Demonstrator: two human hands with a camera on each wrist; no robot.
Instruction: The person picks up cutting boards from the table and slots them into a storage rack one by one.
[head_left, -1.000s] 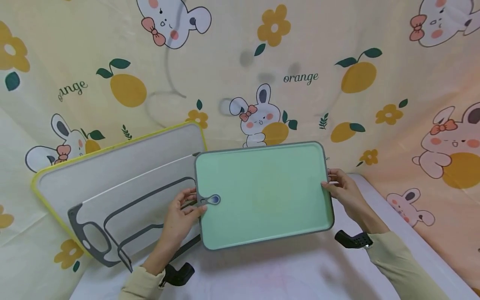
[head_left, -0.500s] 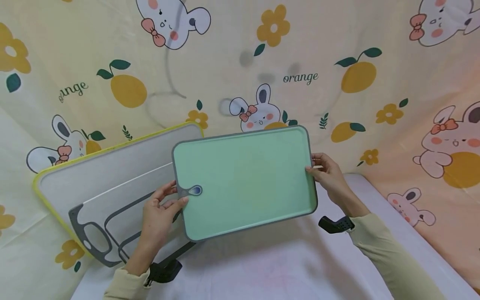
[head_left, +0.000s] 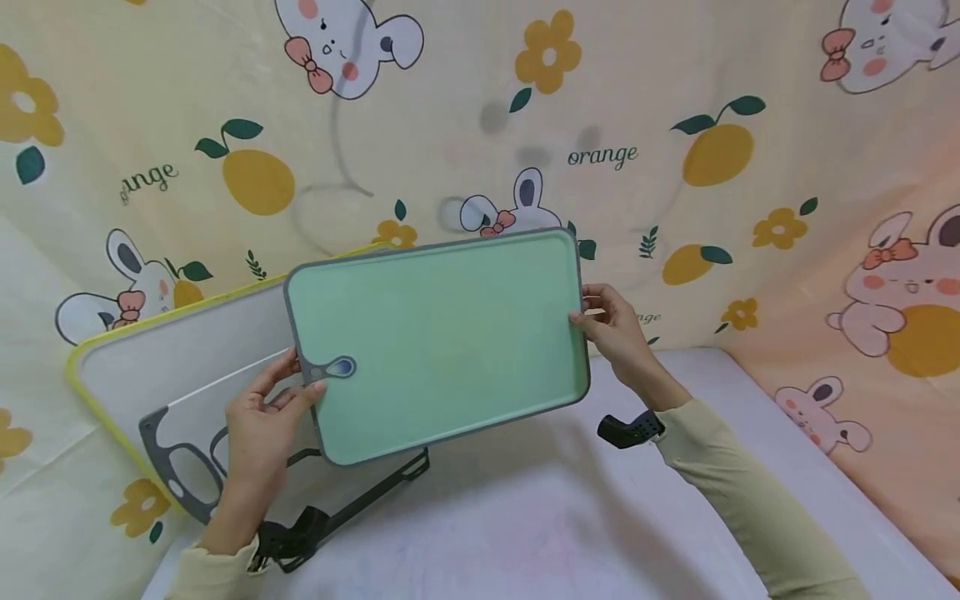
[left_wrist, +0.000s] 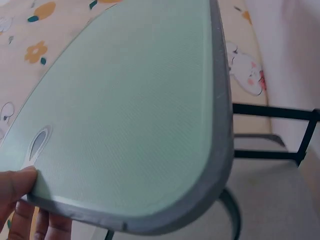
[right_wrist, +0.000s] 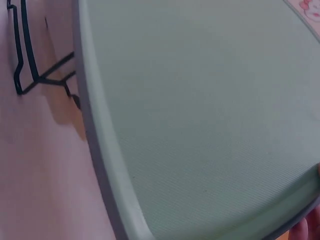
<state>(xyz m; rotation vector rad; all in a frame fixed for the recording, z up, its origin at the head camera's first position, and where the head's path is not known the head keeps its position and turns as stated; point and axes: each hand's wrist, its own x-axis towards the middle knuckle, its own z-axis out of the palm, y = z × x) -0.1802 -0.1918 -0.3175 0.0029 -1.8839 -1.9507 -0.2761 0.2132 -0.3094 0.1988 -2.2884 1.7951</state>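
Note:
A light green cutting board (head_left: 450, 342) with a grey rim is held up off the table, tilted with its right end higher. My left hand (head_left: 262, 425) pinches its left edge beside a small drop-shaped inset (head_left: 342, 367), thumb on the front and fingers behind. At the opposite edge my right hand (head_left: 618, 333) pinches the rim the same way. Behind the green board stand a larger grey board with a yellow rim (head_left: 120, 358) and a board with a dark grey handle (head_left: 176, 467). A black wire rack (head_left: 375, 492) is partly hidden by the green board and my left arm.
The white table (head_left: 525, 517) spreads out below and to the right. A patterned cloth (head_left: 465, 100) with rabbits and oranges hangs behind it as a backdrop. Black rack bars (left_wrist: 272, 112) show beside the green board in the left wrist view.
Both hands have carried the green board left and slightly up, so it now covers more of the rack and the standing boards. Those behind have stayed in place.

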